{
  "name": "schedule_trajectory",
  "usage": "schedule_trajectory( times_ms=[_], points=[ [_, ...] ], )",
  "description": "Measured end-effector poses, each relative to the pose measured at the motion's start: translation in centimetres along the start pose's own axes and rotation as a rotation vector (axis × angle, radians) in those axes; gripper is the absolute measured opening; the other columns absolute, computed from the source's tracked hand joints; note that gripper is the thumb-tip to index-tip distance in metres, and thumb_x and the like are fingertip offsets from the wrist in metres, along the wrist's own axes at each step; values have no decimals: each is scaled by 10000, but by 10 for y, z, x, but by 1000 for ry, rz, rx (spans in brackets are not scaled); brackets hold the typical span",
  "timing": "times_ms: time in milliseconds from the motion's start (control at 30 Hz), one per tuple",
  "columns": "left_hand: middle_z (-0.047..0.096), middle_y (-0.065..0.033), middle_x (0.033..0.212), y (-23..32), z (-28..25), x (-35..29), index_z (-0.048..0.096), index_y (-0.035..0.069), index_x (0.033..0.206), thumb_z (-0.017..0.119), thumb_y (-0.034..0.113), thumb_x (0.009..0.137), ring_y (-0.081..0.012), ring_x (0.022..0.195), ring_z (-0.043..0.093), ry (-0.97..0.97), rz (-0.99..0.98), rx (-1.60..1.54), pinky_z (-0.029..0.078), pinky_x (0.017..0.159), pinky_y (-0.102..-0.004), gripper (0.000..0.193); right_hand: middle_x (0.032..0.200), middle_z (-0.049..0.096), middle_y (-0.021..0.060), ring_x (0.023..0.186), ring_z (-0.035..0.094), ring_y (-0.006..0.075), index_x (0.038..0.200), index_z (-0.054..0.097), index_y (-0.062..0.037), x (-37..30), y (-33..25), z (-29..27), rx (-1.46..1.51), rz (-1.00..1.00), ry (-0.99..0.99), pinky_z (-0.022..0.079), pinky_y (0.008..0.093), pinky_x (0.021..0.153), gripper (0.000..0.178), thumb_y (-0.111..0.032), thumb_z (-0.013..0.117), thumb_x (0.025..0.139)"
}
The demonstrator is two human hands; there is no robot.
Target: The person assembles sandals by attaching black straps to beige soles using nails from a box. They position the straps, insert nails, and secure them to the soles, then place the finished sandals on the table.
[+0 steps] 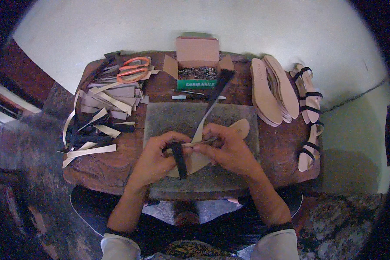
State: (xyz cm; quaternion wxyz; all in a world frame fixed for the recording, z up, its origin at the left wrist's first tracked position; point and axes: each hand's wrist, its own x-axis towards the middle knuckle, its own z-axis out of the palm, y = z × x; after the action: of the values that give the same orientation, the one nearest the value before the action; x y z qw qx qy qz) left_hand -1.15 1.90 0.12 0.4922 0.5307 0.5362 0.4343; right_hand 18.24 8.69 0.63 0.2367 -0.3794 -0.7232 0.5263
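Note:
Over a grey mat (160,113), both hands meet at a beige sandal insole (242,127). My left hand (157,154) is closed with its fingertips on a black strap (179,162), whose loose end hangs down over the insole. My right hand (227,147) is closed too, pinching a folded strap piece near the insole's middle. Between the hands, a long strap (214,102), black with a pale underside, rises up and away toward the nail box. The fingers hide where straps and insole meet.
An open green cardboard box of nails (197,83) stands at the back, with a pen (198,98) before it. Orange-handled scissors (134,70) lie on cut strips (110,99) at left; black straps (100,125) are nearer. Stacked insoles (266,93) and strapped sandals (308,102) fill the right.

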Motion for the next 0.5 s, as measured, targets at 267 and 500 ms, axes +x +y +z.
schedule_trajectory(
  times_ms=[267, 500],
  points=[
    [648, -30, 834, -1, -3, 2, 634, 11, 1030, 687, 99, 828, -90, 800, 573, -46, 73, 40, 467, 729, -261, 227, 843, 631, 63, 776, 608, 142, 928, 598, -51, 0, -3, -1, -82, 37, 3, 489, 318, 692, 205, -174, 709, 808],
    [651, -34, 846, 1, -3, 0, 626, 1, 1066, 661, 78, 833, -95, 821, 578, -40, 103, 28, 471, 743, -263, 248, 876, 629, -23, 692, 549, 23, 1036, 620, -67, 1, -30, -7, 213, 48, 133, 450, 192, 590, 236, -103, 708, 820]
  ],
)
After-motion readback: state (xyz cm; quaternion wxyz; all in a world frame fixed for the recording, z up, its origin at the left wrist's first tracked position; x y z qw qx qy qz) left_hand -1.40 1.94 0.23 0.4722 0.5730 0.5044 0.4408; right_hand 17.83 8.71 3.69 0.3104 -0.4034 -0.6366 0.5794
